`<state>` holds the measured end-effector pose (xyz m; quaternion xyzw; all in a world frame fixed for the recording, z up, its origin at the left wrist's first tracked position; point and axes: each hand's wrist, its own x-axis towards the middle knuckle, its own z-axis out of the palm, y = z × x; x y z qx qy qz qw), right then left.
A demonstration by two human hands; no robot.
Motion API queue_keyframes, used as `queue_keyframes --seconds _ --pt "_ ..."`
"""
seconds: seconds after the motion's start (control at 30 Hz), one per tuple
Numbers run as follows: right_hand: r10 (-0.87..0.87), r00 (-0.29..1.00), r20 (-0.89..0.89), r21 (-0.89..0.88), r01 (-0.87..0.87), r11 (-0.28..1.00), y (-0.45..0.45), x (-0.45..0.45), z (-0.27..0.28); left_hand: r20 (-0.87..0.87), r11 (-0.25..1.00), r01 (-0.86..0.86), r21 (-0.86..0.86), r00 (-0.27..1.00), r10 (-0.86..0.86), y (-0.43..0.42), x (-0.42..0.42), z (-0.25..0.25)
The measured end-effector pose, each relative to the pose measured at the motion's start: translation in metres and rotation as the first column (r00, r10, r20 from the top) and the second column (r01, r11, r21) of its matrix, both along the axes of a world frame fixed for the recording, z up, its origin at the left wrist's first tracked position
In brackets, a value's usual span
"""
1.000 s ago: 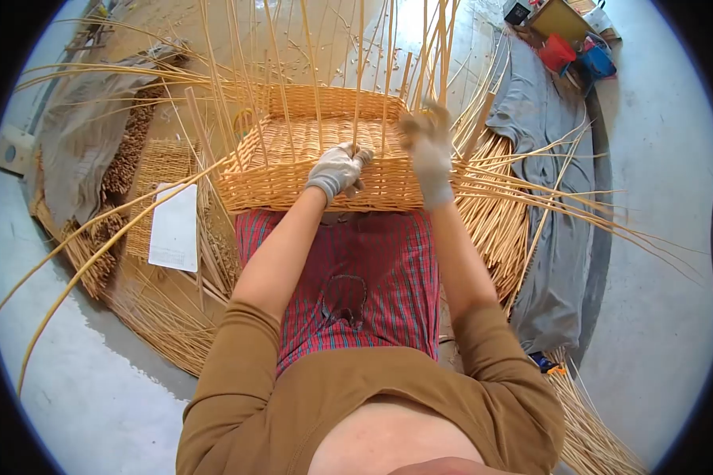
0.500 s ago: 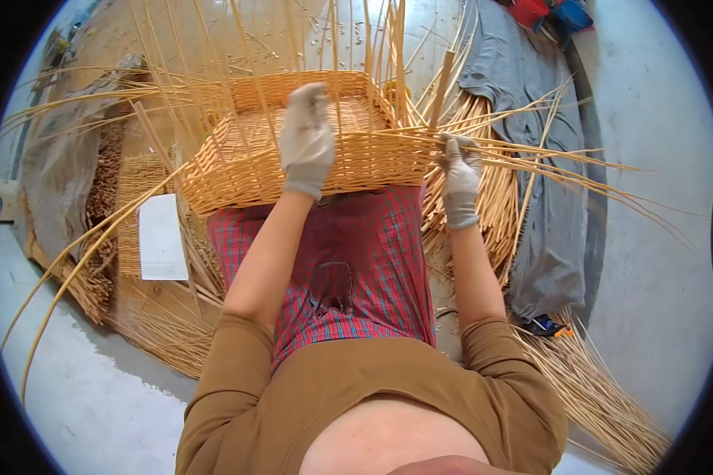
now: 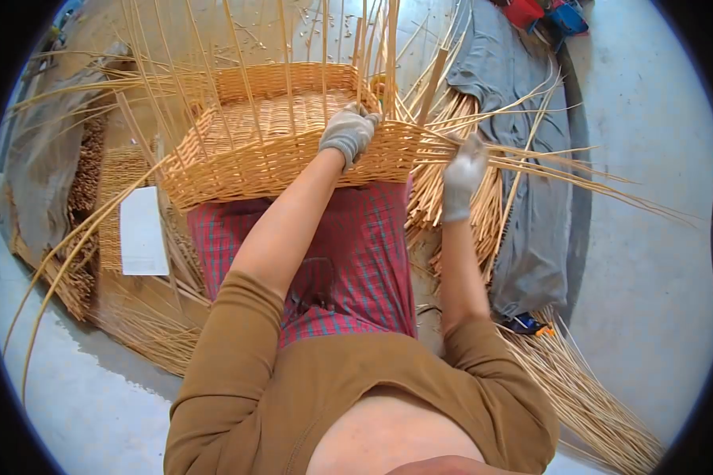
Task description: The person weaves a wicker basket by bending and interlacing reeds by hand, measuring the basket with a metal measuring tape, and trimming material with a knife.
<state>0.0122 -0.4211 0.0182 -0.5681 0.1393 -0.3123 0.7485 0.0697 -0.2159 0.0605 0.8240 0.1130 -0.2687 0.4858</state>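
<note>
Compared with half a second ago, my left hand [image 3: 348, 134] is sitting farther right, down on the front rim of the basket [image 3: 293, 162] near its right corner instead of lifted over the front wall, while my right hand [image 3: 463, 172] is reaching farther out from that corner. Gloved fingers on the left are curling over the rim, gripping the wall; on the right, the hand is blurring beside the loose strands [image 3: 531, 167], and I cannot tell whether it is pinching them or just brushing past. Below, the basket is resting on the checked cloth [image 3: 368, 237] over the lap, its stakes [image 3: 285, 63] standing tall around the walls. I'm judging the corner as the weak spot: a hard tug on the strands with a slack left hold could be twisting the basket off the lap or pulling the top row loose, and a sharp bend could be cracking a strand. Farther right, the strands are stretching over the cane bundle [image 3: 487, 210] and the grey cloth [image 3: 535, 237], so snagging or tangling is threatening there. Out left, a white sheet [image 3: 143, 233] is lying beside a woven panel [image 3: 112, 237].
</note>
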Motion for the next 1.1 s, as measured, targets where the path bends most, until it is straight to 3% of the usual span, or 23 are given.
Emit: queue_keyframes --seconds 0.07,0.1,0.13,0.2,0.3,0.33,0.37,0.4,0.43,0.47,0.5,0.53,0.57,0.6,0.67,0.73,0.77,0.8,0.83,0.87,1.0,1.07,1.1 --pt "0.122 0.931 -0.345 -0.099 -0.165 0.981 0.001 -0.044 -0.001 0.205 0.999 -0.042 0.011 0.978 0.039 -0.006 0.002 -0.024" --pt "0.206 0.924 -0.321 -0.358 -0.320 0.877 0.033 -0.051 0.033 0.158 0.997 -0.041 -0.062 0.986 0.050 -0.005 -0.003 -0.019" --pt "0.209 0.827 -0.521 -0.360 -0.435 0.825 0.057 -0.041 0.055 0.142 0.998 -0.033 -0.051 0.989 0.040 -0.008 -0.018 -0.025" --pt "-0.180 0.775 -0.606 -0.782 -0.538 0.316 0.066 -0.002 0.027 0.179 0.658 -0.152 -0.738 0.895 0.408 0.012 -0.042 -0.027" --pt "-0.098 0.768 -0.633 -0.749 -0.574 0.331 0.052 0.020 0.032 0.415 0.687 -0.059 -0.724 0.758 0.503 0.123 -0.097 -0.050" --pt "-0.063 0.807 -0.587 -0.766 -0.529 0.364 0.048 0.017 0.017 0.336 0.667 -0.255 -0.700 0.707 0.622 0.175 -0.118 -0.065" --pt "-0.126 0.816 -0.565 -0.772 -0.468 0.431 0.058 0.009 0.012 0.197 0.528 -0.481 -0.700 0.581 0.790 0.229 -0.129 -0.089" --pt "-0.213 0.810 -0.546 -0.779 -0.397 0.485 0.068 0.000 0.009 0.052 0.219 -0.415 -0.883 0.379 0.924 0.273 -0.133 -0.102" --pt "-0.208 0.804 -0.557 -0.767 -0.402 0.501 0.095 -0.005 0.005 -0.141 -0.088 -0.423 -0.902 0.097 0.985 0.292 -0.138 -0.053" --pt "-0.066 0.915 -0.398 -0.794 -0.308 0.523 0.132 -0.014 0.003 -0.130 -0.072 -0.433 -0.899 0.107 0.986 0.313 -0.134 -0.044" --pt "0.062 0.975 -0.214 -0.804 -0.212 0.555 0.171 -0.029 0.003 -0.107 -0.022 -0.261 -0.965 0.314 0.943 0.333 -0.127 -0.041" --pt "0.291 0.860 -0.419 -0.661 -0.508 0.552 0.217 -0.051 0.014 -0.052 -0.014 -0.078 -0.997 0.505 0.861 0.346 -0.123 -0.042" --pt "0.566 0.702 -0.433 -0.588 -0.696 0.412 0.264 -0.068 0.027 -0.048 -0.104 0.050 -0.993 0.644 0.764 0.357 -0.124 -0.058" --pt "0.872 0.439 -0.217 -0.323 -0.875 0.360 0.307 -0.086 0.034 0.346 0.319 0.145 -0.937 0.523 0.779 0.352 -0.130 -0.067" --pt "0.960 0.232 -0.156 -0.645 -0.760 0.079 0.370 -0.104 0.078 0.424 0.434 0.120 -0.893 0.546 0.722 0.350 -0.148 -0.085" --pt "0.961 0.191 0.198 -0.861 -0.436 0.264 0.414 -0.114 0.101 0.159 0.329 -0.394 -0.858 0.404 0.901 0.338 -0.158 -0.081" --pt "0.993 0.101 0.068 -0.904 -0.415 0.104 0.431 -0.119 0.090 0.144 0.259 -0.143 -0.955 0.538 0.830 0.350 -0.158 -0.086" --pt "0.998 0.012 -0.067 -0.923 -0.382 -0.058 0.442 -0.123 0.079 0.150 0.261 -0.133 -0.956 0.543 0.826 0.358 -0.150 -0.079" --pt "0.968 -0.040 -0.246 -0.901 -0.360 -0.244 0.439 -0.126 0.088 0.383 0.595 -0.188 -0.781 0.609 0.695 0.363 -0.137 -0.063" --pt "0.970 -0.027 -0.242 -0.902 -0.364 -0.235 0.434 -0.131 0.084 0.545 0.846 -0.205 -0.492 0.685 0.483 0.362 -0.122 -0.048" --pt "0.943 0.137 -0.302 -0.867 -0.451 -0.212 0.397 -0.141 0.081 0.716 0.904 -0.094 -0.417 0.579 0.390 0.324 -0.065 -0.032" --pt "0.931 0.278 -0.237 -0.798 -0.602 -0.023 0.366 -0.139 0.084 0.427 0.652 -0.242 -0.718 0.586 0.689 0.321 -0.059 -0.039" --pt "0.890 0.456 -0.024 -0.720 -0.625 0.301 0.339 -0.125 0.084 0.350 0.539 -0.230 -0.810 0.549 0.759 0.321 -0.058 -0.048"
